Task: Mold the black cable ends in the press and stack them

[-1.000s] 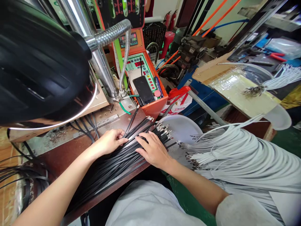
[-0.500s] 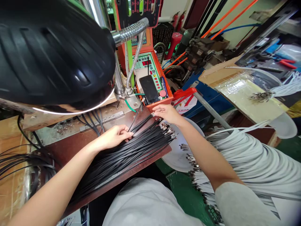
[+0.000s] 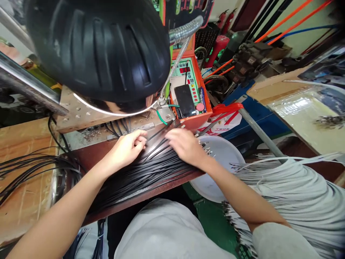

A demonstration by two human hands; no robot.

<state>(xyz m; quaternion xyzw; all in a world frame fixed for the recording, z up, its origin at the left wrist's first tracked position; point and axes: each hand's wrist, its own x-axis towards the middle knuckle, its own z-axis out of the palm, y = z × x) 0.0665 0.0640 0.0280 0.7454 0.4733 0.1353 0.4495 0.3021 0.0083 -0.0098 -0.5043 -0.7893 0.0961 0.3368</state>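
Observation:
Many thin black cables (image 3: 161, 163) lie side by side along the brown bench top, metal ends toward the right. My left hand (image 3: 129, 147) is above their left part, thumb and fingers pinched at the end of a single black cable (image 3: 159, 132) that runs up toward the machine. My right hand (image 3: 185, 145) is over the right part of the bundle and covers many of the ends. Motion blurs its fingers, so whether they grip a cable is unclear.
A black lamp (image 3: 99, 50) hangs low over the bench. Behind stands an orange control box (image 3: 198, 115) with a phone (image 3: 184, 100) on it. A white round tub (image 3: 231, 151) and bundled white cables (image 3: 296, 187) are on the right. More black cables (image 3: 35, 165) lie left.
The view has shifted, so the bench sits further right. My right hand has come back from the cable ends to over the bundle, turning palm down. My left hand stays near the bundle.

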